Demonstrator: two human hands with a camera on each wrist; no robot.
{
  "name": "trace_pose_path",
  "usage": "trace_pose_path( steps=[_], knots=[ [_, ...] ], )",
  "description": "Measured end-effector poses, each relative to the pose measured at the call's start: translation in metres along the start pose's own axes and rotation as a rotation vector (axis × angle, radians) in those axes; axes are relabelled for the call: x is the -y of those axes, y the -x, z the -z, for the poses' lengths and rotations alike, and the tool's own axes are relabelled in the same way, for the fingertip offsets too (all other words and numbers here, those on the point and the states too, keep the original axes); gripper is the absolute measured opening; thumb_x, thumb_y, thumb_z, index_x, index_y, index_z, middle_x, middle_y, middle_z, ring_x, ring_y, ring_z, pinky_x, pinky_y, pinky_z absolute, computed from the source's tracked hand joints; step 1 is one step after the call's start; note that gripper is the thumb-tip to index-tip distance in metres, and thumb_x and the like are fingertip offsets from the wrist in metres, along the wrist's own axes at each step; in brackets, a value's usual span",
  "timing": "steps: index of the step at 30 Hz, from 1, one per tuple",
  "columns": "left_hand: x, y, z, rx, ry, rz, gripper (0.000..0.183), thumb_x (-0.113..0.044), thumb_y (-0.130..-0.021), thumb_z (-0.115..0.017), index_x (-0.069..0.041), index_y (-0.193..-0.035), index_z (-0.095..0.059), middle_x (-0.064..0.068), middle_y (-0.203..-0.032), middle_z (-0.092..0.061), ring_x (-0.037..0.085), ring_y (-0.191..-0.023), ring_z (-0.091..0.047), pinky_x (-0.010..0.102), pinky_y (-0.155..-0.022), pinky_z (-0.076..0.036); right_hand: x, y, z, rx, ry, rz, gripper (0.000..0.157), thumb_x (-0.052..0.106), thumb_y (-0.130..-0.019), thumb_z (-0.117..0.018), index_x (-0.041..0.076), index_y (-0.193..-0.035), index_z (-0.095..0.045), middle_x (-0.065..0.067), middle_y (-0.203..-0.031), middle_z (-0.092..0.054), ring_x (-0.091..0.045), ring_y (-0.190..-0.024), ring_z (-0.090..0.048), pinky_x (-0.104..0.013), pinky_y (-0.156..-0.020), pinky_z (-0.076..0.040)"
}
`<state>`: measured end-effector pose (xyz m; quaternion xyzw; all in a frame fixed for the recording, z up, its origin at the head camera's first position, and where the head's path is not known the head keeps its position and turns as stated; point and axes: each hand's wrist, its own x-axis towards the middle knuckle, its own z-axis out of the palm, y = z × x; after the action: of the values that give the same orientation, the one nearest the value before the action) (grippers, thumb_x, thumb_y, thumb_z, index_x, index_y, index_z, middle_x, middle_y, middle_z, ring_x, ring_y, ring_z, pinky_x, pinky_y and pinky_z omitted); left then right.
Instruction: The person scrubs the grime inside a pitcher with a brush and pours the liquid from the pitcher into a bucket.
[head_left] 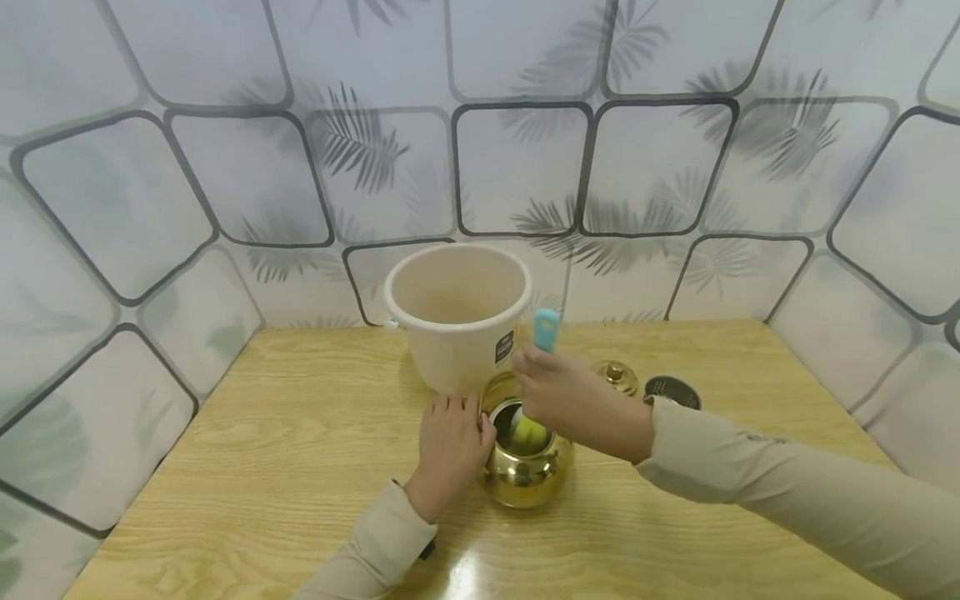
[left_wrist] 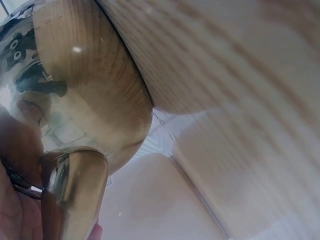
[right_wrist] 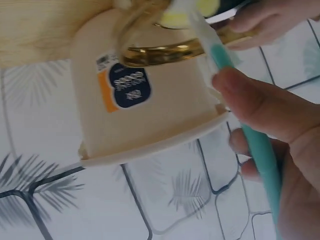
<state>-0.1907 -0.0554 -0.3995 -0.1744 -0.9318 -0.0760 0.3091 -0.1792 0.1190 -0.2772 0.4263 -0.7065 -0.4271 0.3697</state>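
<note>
A shiny gold teapot (head_left: 522, 479) stands uncovered on the wooden table, its round opening facing up. On its left side my left hand (head_left: 453, 442) grips it; in the left wrist view, fingers show beside a rounded gold part (left_wrist: 75, 195) that juts from the body. My right hand (head_left: 577, 404) holds the teal handle (right_wrist: 260, 150) of a cleaning brush, thumb and fingers wrapped round it. The brush's yellow head (head_left: 529, 435) is down inside the teapot's mouth, partly hidden. A gold loop handle (right_wrist: 165, 55) lies over toward the bucket.
A cream bucket (head_left: 461, 354) with a dark label stands behind the teapot, near the patterned wall (head_left: 525, 167). To the right, behind the right forearm, are a gold lid (head_left: 617, 377) and a dark perforated strainer (head_left: 673, 389) on the table (head_left: 300, 442).
</note>
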Motion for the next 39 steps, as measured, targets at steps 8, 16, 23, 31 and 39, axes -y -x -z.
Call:
trace_pose_path(
  steps=[8, 16, 23, 31, 39],
  knots=[
    [-0.001, 0.0, 0.002, 0.004, -0.021, -0.001, 0.02, -0.024, -0.083, -0.055, -0.006, -0.085, -0.062, 0.011, -0.076, -0.063, 0.026, -0.073, -0.057, 0.035, -0.065, -0.047, -0.017, -0.013, -0.008, 0.157, -0.276, 0.053, 0.009, 0.033, -0.069, -0.077, 0.026, -0.075, -0.073, 0.007, -0.09, -0.071, -0.017, -0.097, -0.057, -0.034, -0.088, -0.029],
    [-0.003, -0.001, 0.005, 0.056, 0.001, 0.014, 0.02, -0.024, -0.085, -0.053, -0.006, -0.083, -0.061, 0.011, -0.076, -0.063, 0.026, -0.075, -0.058, 0.035, -0.067, -0.047, -0.02, -0.005, -0.023, 0.077, -0.587, 0.008, 0.024, 0.046, -0.061, -0.072, 0.036, -0.083, -0.072, 0.006, -0.081, -0.067, -0.014, -0.075, -0.045, -0.031, -0.078, -0.027],
    [-0.002, -0.002, 0.005, 0.099, 0.008, 0.011, 0.02, -0.024, -0.086, -0.051, -0.006, -0.081, -0.059, 0.01, -0.077, -0.062, 0.025, -0.074, -0.057, 0.034, -0.066, -0.045, -0.004, 0.005, -0.022, -0.017, -0.471, -0.127, 0.03, 0.042, -0.061, -0.076, 0.034, -0.09, -0.071, 0.002, -0.09, -0.066, -0.018, -0.082, -0.05, -0.035, -0.084, -0.033],
    [0.002, -0.004, 0.005, 0.112, 0.0, -0.015, 0.021, -0.026, -0.086, -0.052, -0.006, -0.082, -0.058, 0.009, -0.077, -0.06, 0.024, -0.073, -0.055, 0.033, -0.065, -0.045, 0.007, 0.008, -0.013, -0.114, -0.271, -0.152, 0.022, 0.018, -0.065, -0.08, 0.019, -0.081, -0.066, -0.001, -0.09, -0.067, -0.019, -0.088, -0.053, -0.033, -0.086, -0.034],
    [0.002, -0.002, 0.003, 0.076, -0.017, -0.026, 0.02, -0.026, -0.084, -0.053, -0.007, -0.079, -0.056, 0.008, -0.074, -0.058, 0.024, -0.072, -0.054, 0.033, -0.064, -0.043, -0.001, 0.005, -0.009, -0.072, -0.124, -0.074, 0.015, 0.021, -0.069, -0.077, 0.018, -0.072, -0.062, 0.006, -0.079, -0.065, -0.017, -0.084, -0.046, -0.031, -0.081, -0.028]
  ],
)
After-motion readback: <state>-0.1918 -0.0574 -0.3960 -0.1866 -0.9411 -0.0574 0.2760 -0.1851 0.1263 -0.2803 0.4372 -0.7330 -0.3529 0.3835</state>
